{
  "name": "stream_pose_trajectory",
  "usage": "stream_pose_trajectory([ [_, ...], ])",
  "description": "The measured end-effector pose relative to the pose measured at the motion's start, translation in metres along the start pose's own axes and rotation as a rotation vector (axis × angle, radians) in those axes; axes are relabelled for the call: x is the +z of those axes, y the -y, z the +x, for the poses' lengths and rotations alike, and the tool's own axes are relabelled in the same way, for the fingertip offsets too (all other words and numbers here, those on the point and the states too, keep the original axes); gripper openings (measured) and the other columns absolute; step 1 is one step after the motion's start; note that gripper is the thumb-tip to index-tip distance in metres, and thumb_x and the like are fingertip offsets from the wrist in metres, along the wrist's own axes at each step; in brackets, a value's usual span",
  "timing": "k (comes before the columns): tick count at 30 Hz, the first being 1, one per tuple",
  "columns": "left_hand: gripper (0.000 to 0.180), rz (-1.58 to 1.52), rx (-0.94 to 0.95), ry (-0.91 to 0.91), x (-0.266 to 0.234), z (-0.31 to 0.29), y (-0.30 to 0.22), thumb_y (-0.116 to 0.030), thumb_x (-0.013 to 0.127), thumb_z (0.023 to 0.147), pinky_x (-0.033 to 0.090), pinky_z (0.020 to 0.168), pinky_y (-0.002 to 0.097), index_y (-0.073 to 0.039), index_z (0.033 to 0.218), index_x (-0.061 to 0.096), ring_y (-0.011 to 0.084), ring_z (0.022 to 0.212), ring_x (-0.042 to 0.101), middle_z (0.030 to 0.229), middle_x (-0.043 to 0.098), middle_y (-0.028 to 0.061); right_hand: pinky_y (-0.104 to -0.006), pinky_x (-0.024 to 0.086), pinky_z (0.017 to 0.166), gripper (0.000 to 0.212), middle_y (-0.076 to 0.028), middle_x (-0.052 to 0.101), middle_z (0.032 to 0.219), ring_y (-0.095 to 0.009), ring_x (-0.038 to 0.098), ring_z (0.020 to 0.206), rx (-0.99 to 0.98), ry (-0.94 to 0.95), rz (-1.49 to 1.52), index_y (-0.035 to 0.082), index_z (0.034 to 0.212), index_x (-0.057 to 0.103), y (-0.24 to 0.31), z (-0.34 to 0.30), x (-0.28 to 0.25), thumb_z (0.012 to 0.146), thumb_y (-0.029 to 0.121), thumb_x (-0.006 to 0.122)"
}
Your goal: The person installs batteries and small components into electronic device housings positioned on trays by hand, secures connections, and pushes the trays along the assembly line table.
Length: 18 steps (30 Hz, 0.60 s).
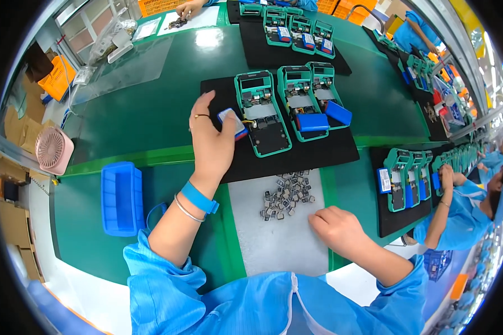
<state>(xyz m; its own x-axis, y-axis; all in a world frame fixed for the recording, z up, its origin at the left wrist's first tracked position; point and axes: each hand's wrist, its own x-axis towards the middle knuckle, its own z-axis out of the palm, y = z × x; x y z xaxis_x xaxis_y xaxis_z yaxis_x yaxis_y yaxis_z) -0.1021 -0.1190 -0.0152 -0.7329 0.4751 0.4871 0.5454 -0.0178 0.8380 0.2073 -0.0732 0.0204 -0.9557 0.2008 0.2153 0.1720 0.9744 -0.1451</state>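
My left hand point(212, 142) is at the left of the black mat, index finger stretched away from the thumb. Its thumb lies against a blue battery pack point(227, 116) with a pale label, tilted beside the nearest green device housing point(264, 114). Short yellow wires run between pack and housing. Two more open green housings point(296, 92) stand to the right, with blue battery packs point(313, 122) lying on them. My right hand point(341, 230) rests on the grey sheet with curled fingers, by a pile of small metal parts point(285, 196); anything in those fingers is hidden.
A blue plastic bin point(122, 201) and a pink fan point(54, 149) stand at the left. More green housings sit on a black mat point(341, 64) farther back and another point(383, 218) at right. Co-workers in blue work at the right and far side; one person's hand point(446, 177) touches housings.
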Motion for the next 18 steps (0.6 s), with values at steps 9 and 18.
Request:
stream_pose_trajectory([
  [9,0.060,0.589,0.556,0.498,0.012,-0.025,-0.021,-0.046,0.071,0.083,0.035,0.105,0.0474,-0.013,0.132,0.063,0.0310,0.130,0.041,0.135,0.054,0.0121,-0.0328,0.056,0.058,0.012,-0.008,0.059,0.069,-0.023,0.066,0.066,-0.091,0.365,-0.211,0.006,0.072,0.055,0.020,0.023,-0.011,0.064,0.008,0.063],
  [18,0.054,0.545,0.542,0.572,-0.022,-0.023,-0.014,-0.041,0.075,0.079,0.035,0.094,0.0410,-0.019,0.128,0.068,0.0260,0.118,0.047,0.125,0.058,0.0043,-0.0410,0.055,0.063,0.004,-0.013,0.066,0.075,-0.032,0.068,0.072,0.034,0.538,0.238,0.005,0.079,0.064,-0.019,0.084,-0.049,0.082,0.007,0.065],
])
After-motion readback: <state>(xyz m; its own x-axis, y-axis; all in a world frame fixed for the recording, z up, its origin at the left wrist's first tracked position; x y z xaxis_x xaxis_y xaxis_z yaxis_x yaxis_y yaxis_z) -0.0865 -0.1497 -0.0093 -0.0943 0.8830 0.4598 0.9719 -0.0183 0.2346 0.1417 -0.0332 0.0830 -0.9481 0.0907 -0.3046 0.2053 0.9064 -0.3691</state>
